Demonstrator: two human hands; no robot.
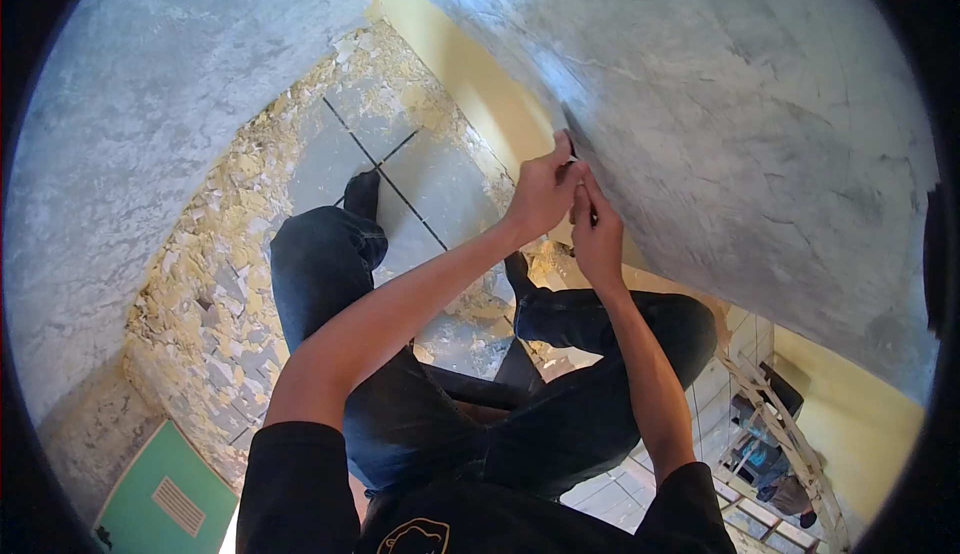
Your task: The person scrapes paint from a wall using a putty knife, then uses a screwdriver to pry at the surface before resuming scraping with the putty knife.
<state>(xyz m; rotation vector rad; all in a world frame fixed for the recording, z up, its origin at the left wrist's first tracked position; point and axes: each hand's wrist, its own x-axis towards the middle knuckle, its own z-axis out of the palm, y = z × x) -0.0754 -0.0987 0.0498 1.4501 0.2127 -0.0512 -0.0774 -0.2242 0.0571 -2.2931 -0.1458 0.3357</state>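
Observation:
Both hands meet at the lower edge of the grey wall [740, 144], beside a strip of yellow paint [470, 69]. My left hand [543, 194] is closed, its fingers against the wall edge. Close to its right, my right hand [597, 239] is closed too, its fingertips touching or nearly touching those of the left. A small dark thing shows between the fingers, too small and hidden to name. Peeled flakes of yellow and grey paint [215, 294] cover much of the tiled floor [410, 224] beneath.
Another grey wall [180, 84] rises on the left. A green panel with a vent [165, 494] stands at the lower left. At the lower right are a wooden ladder-like frame [790, 434] and dark items [760, 454]. My bent legs [330, 264] flank the floor area.

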